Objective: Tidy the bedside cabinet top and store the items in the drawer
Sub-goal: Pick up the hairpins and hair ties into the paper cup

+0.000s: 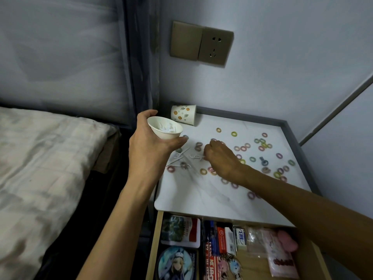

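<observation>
**Right hand [219,158] down among the floss picks [178,157]**

Right hand is on the cabinet top [201,197], fingertips pinching one white pick, while our left hand [149,144] grips the white cup [164,130] over the top's left edge (more picks sit inside it). We'd lift straight up, bring cup to hand and drop cleanly, so nothing snags. Hair ties [234,134] lie scattered to the right; the drawer [154,239] stands open below.

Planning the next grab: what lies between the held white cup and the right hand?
Head view: white floss picks and a few small rings on the cabinet top.
</observation>
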{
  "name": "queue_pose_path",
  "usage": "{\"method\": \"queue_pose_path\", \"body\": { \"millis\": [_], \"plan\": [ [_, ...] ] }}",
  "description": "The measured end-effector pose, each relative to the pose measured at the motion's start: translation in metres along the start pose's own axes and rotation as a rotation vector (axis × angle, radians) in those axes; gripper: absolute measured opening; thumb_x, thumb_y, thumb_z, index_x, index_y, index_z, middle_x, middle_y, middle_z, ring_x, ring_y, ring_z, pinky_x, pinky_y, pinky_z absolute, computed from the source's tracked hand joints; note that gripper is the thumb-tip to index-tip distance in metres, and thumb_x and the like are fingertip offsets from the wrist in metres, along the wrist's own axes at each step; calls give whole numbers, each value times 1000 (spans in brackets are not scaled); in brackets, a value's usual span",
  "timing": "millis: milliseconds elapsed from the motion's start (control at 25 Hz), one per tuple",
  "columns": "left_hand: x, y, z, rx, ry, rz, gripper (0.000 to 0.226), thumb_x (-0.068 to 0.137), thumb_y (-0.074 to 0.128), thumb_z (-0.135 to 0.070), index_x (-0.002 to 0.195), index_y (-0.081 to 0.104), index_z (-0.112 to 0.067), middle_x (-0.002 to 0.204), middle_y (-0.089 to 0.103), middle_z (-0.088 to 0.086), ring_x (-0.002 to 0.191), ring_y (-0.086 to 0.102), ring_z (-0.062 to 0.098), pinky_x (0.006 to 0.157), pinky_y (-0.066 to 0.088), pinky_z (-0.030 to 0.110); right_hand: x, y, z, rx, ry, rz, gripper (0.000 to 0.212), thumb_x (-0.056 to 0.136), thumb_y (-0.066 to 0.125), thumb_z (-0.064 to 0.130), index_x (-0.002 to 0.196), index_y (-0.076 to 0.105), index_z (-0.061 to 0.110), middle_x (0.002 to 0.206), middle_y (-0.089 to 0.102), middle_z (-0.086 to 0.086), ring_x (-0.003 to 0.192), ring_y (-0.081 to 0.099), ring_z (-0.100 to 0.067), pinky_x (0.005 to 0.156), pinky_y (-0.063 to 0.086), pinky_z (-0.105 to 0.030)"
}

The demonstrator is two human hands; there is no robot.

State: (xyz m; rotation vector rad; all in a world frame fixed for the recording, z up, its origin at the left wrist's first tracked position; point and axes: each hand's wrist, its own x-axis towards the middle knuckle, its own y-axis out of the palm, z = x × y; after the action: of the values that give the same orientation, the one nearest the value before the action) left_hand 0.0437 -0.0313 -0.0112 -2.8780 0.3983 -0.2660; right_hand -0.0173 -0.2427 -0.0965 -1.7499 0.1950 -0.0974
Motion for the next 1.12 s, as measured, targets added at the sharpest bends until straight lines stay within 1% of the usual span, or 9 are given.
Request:
{"method": "queue_pose_path", "body": {
  "millis": [160,240,400,520,640,800,960,1040,1120],
  "plan": [
    [1,-1,1,-1,-8,5,84,60,91,-28,132,47,-26,116,60,-5,106,58,15,89,53,33,-1,2,-2,-13,14,9,32,87,60,-1,118,52,0,121,56,-19,107,54,-29,84,40,-29],
    [1,-1,1,5,-7,5,84,59,91,-27,131,47,-26,116,61,-4,106,58,15,89,53,33,-1,-6,-6,221,99,-21,23,90,56,-2,111,51,6,108,61,-13,95,60,-25,76,44,-28],
    [2,-1,5,63,9,35,84,61,90,-26,132,46,-26,113,60,-6,104,57,15,83,49,28,7,-66,-13,786,174,-141,8,100,50,17,98,58,16,79,65,2,72,60,-14,70,51,-33],
    [0,3,5,92,19,67,84,61,90,-27,133,46,-26,113,62,-5,102,58,14,80,48,27,12,-131,-6,746,-85,-214,12,98,54,17,96,66,17,73,66,6,63,58,-8,61,48,-19],
    [-2,5,3,92,12,104,82,62,89,-24,132,46,-28,107,63,-9,90,59,7,65,44,13,17,-170,16,555,-365,-76,11,94,60,18,95,71,15,77,69,8,69,62,-3,65,48,-14],
    [-4,4,0,62,19,121,73,61,89,-18,122,49,-30,93,64,-16,79,61,-5,56,44,7,22,-179,42,504,-508,-8,14,88,68,20,100,74,17,89,68,13,78,59,11,73,46,-10],
    [-2,-3,0,56,25,35,80,58,91,-23,127,49,-29,104,64,-12,95,61,8,76,48,22,29,-153,27,861,-216,-280,12,91,65,17,99,74,16,86,67,15,76,60,9,73,47,-13],
    [0,-8,2,71,30,-6,84,58,91,-24,130,49,-26,106,61,-9,100,58,13,79,44,23,31,-114,22,816,-61,-172,12,89,67,16,99,73,14,82,67,12,66,59,10,67,46,-17],
    [2,-11,4,74,38,-24,84,58,91,-24,131,48,-26,106,60,-9,100,58,12,78,42,20,27,-66,25,625,-54,59,23,84,73,23,105,71,14,91,68,5,76,63,1,72,48,-23]
  ]
}}
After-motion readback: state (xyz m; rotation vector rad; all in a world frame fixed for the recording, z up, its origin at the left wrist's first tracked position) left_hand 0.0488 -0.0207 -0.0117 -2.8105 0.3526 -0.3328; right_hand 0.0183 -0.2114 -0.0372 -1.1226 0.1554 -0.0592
